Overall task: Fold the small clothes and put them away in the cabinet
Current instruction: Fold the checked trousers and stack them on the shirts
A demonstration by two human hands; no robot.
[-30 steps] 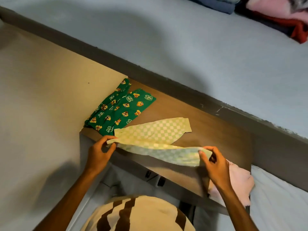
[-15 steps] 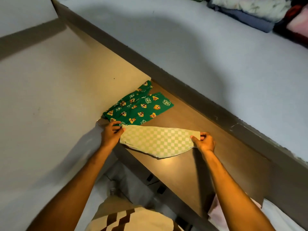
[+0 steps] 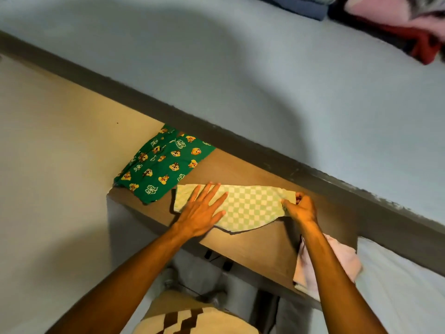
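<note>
A pale green checkered garment (image 3: pixel 250 208) lies folded flat on the brown wooden shelf (image 3: pixel 260 247). My left hand (image 3: pixel 202 210) rests flat on its left half, fingers spread. My right hand (image 3: pixel 299 208) pinches the garment's right end between thumb and fingers. A dark green garment (image 3: pixel 163 167) printed with cartoon faces lies flat at the shelf's back left corner, just behind the checkered one.
A pink cloth (image 3: pixel 337 263) hangs off the shelf's right front edge under my right forearm. A grey ledge (image 3: pixel 240 80) runs behind the shelf, with a pile of clothes (image 3: pixel 395 20) at its top right. A beige wall (image 3: pixel 48 165) bounds the left side.
My left hand let go of the garment's left edge and moved onto it, now lying flat with fingers spread. My right hand still pinches the right end.
</note>
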